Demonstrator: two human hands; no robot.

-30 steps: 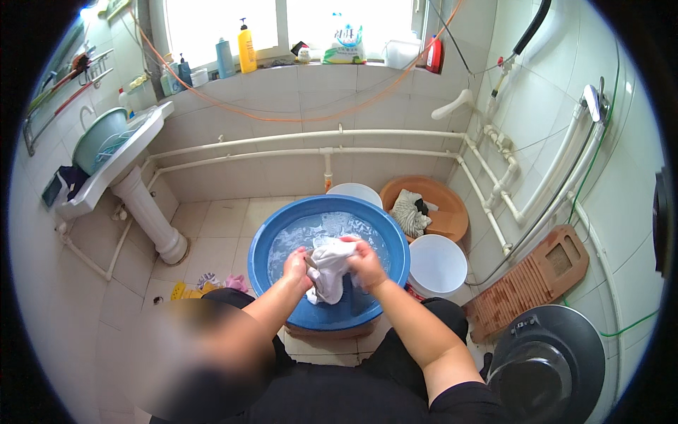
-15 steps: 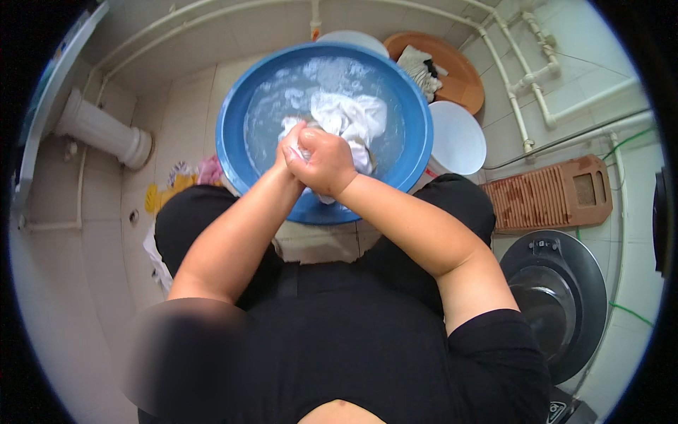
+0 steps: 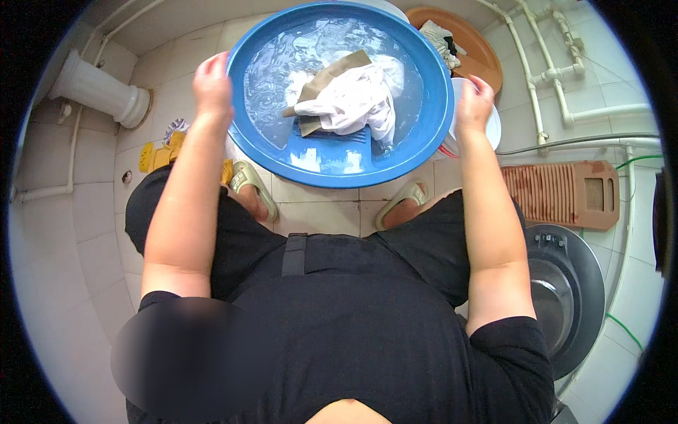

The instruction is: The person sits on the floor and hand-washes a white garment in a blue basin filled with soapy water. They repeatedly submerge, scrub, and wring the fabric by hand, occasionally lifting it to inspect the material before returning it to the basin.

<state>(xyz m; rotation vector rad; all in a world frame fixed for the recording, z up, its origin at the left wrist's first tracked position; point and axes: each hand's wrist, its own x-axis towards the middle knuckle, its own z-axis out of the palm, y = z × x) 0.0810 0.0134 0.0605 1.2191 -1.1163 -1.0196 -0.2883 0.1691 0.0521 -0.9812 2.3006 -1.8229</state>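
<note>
Tiled floor point(image 3: 318, 215): below blue basin point(image 3: 346, 179)
White garment point(image 3: 353, 99): inside basin
Left hand point(image 3: 213, 88), right hand point(image 3: 474, 109): at basin's opposite sides; grip cannot be told
Apparent step: steadying basin; moving it calls for even grip

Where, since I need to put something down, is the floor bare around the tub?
Bare tiles lie between the pedestal and the tub; a smaller patch lies between the slippers, by the tub's near rim. Right of the tub is crowded with the bucket, brown basin, washboard and dark oval thing; yellow cloth takes floor on the left.
</note>
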